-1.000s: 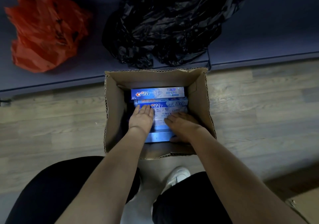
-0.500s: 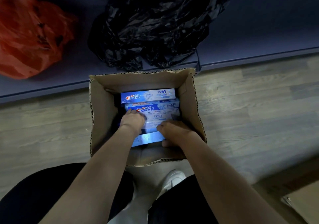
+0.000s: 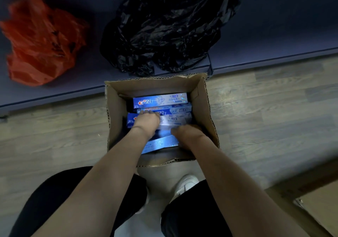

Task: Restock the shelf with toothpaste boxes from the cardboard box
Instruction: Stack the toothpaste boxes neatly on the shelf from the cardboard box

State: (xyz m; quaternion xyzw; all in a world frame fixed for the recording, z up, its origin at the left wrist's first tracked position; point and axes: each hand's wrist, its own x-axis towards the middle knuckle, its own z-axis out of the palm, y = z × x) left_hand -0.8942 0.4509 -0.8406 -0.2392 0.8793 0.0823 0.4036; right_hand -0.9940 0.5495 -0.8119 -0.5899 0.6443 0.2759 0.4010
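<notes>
Both your hands are down inside the cardboard box on the floor, and this looks like the moment of gathering a batch. Your left hand lies across the left end of the middle toothpaste boxes, fingers curled over their far edge, so it appears to be gripping them. Your right hand sits low by the near right corner of the carton with its fingers tucked under and out of sight; I cannot tell whether it holds anything or is only feeling for an edge.

To lift cleanly, I'd say get both hands onto the same bundle, one at each end, and squeeze the ends toward each other so the stack rises as one block. Bring it straight up between the carton walls; they stand tall and close, and a tilted bundle could catch or shed a box.

The toothpaste boxes are long, slim blue-and-white cartons with red Crest lettering, lying flat across the carton's width. One lies along the far wall with its face fully readable, another sits just in front of it, partly under your left fingers, and one shiny blue box lies askew near the front wall, slanting downward to the left. They are glossy card, so I'd expect them to slide on each other easily.
</notes>
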